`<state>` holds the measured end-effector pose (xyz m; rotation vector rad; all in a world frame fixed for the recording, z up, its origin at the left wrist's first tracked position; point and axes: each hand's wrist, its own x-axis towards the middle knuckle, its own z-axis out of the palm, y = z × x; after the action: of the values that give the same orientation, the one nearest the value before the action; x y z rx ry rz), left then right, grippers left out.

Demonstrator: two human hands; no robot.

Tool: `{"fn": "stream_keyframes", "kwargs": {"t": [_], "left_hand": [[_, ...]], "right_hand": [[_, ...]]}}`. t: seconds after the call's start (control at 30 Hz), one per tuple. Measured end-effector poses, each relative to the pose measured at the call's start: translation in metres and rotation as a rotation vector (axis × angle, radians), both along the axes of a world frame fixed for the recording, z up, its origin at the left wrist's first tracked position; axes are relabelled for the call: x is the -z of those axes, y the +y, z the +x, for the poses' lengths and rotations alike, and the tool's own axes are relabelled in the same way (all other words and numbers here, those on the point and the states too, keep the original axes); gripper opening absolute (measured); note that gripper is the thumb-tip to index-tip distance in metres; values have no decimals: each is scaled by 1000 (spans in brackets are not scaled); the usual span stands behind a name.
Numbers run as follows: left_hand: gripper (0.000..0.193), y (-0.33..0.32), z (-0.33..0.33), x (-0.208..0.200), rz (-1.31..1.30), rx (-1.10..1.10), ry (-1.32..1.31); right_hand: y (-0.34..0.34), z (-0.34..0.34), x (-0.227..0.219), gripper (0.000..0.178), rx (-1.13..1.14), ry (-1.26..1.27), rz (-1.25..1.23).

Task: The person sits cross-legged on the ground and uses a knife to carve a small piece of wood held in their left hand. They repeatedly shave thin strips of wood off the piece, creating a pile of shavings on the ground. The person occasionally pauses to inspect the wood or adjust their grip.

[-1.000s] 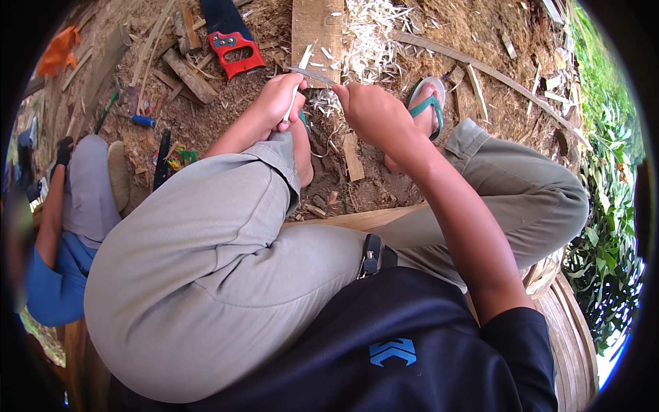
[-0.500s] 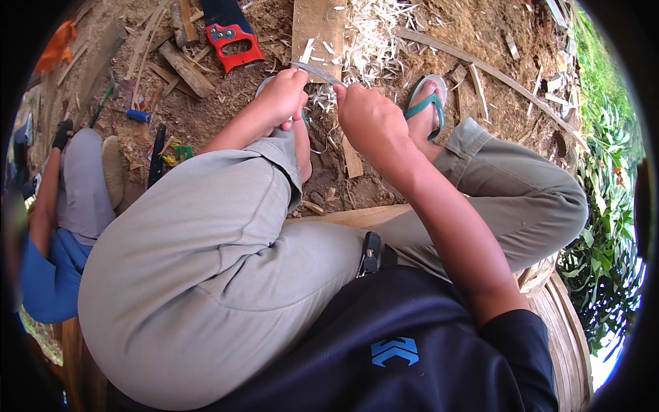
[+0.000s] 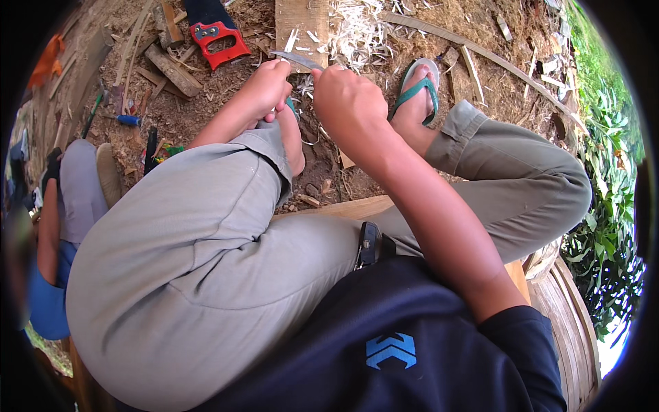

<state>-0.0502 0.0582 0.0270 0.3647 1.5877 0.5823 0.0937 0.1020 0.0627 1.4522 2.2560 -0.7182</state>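
Observation:
My right hand (image 3: 351, 103) is wrapped round the handle of a knife. The thin, slightly curved blade (image 3: 296, 60) points left, its tip reaching just above my left hand (image 3: 266, 89). That hand is closed with fingers bent, close to my shin; whatever it grips is hidden behind the fingers. Beyond both hands lies a flat wooden board (image 3: 301, 26), with a few pale slivers on it. A heap of white wood shavings (image 3: 358, 34) spreads along the board's right side.
A handsaw with a red handle (image 3: 206, 33) lies on the dirt at far left, beside wood offcuts (image 3: 171, 72). A long curved strip (image 3: 480, 58) crosses the ground at right. Another person's leg (image 3: 81, 178) shows at the left edge. My sandalled foot (image 3: 415, 96) stands right of my hands.
The view has shifted slightly, so most things sit a little further left. Both hands keep their grip, and the knife stays nearly in the same place against the left hand.

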Motion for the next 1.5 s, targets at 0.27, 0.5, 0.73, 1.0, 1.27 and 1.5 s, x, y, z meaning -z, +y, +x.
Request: {"fn": "stream_keyframes", "kwargs": {"t": [0.27, 0.5, 0.73, 1.0, 1.27, 1.5], "left_hand": [[21, -2, -4, 2, -14, -9, -34], [22, -2, -5, 0, -14, 0, -53], [23, -3, -9, 4, -21, 21, -66], [22, -4, -16, -3, -14, -64, -196], [27, 6, -12, -24, -75, -103, -209], [18, 11, -5, -8, -95, -91, -247]], "right_hand": [[-4, 0, 8, 47, 66, 13, -15], [-2, 3, 8, 43, 23, 18, 5], [-1, 3, 12, 45, 0, 34, 46], [17, 7, 8, 45, -141, 108, -25], [66, 10, -5, 42, -365, 97, -264], [56, 18, -16, 41, -437, 73, -98]]}}
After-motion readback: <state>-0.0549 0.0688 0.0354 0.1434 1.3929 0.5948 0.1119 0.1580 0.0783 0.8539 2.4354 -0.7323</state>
